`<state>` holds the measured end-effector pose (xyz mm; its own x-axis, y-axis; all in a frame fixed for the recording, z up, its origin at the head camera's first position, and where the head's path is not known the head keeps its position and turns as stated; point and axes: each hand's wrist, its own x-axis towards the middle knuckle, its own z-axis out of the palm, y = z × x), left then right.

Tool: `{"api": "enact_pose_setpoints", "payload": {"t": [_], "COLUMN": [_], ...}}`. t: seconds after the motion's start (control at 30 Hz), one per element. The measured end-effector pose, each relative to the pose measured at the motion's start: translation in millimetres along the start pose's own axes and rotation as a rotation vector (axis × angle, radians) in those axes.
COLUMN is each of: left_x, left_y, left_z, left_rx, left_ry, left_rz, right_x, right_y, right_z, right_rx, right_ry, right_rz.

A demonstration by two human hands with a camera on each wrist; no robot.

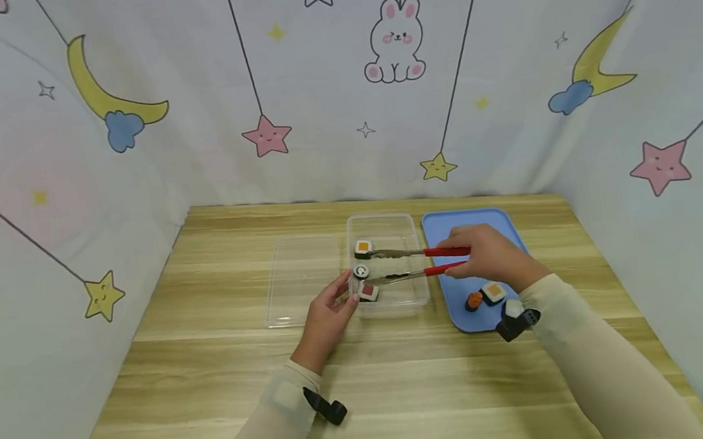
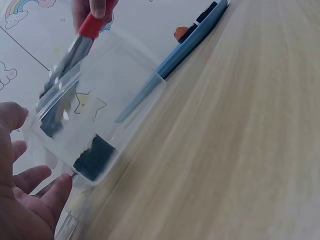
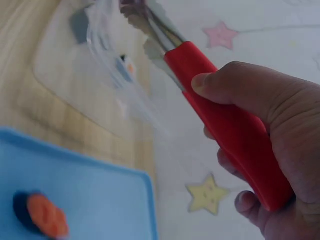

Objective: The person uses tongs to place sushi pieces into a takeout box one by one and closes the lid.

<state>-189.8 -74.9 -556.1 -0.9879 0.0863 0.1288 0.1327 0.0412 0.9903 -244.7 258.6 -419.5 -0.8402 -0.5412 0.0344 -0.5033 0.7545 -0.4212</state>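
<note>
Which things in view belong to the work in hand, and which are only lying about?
Belong to the work:
red-handled tongs
clear plastic container
sushi pieces
blue tray
clear lid, probably

Only around it:
printed curtain
black wrist cameras

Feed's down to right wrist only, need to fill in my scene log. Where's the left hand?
Observer: Left hand is at the left side of the clear plastic container, fingers touching it.
Operator: Mine's blurred there. How many sushi pieces in it?
Observer: Three sushi pieces, set along its left side in the head view.
Operator: I see an orange-topped sushi on the blue tray. Anything right next to it?
Observer: Yes, in the head view a sushi roll with an orange centre sits just to its right.
</note>
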Motion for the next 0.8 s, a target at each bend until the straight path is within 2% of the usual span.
{"api": "enact_pose_setpoints", "payload": {"t": [0.1,0.27,0.4,0.5,0.63,0.8], "left_x": [0.4,0.7,-0.6,-1.5,-1.7,-1.0], "left_y": [0.7,2.3,2.9,3.9,3.1,3.4], "left_z": [1.3,0.9,0.0,-0.8,-1.0,-0.3], "left_rx": [0.021,0.040,0.026,0.008,0.007,0.024], "left_ry": [0.002,0.003,0.002,-0.003,-0.006,-0.004], "left_rz": [-0.019,-0.041,-0.036,-0.026,-0.013,-0.013], "right_x": [-26.1,-90.0,-145.3,-178.3,-205.6,-218.2], "right_y": [13,40,62,74,82,83], "right_z": [-16,-29,-20,-10,-2,0], "right_rx": [-0.004,-0.003,-0.014,-0.013,-0.010,-0.035], "right_ry": [0.079,0.171,0.198,0.187,0.184,0.215], "right_rz": [0.065,0.232,0.354,0.431,0.477,0.471]}}
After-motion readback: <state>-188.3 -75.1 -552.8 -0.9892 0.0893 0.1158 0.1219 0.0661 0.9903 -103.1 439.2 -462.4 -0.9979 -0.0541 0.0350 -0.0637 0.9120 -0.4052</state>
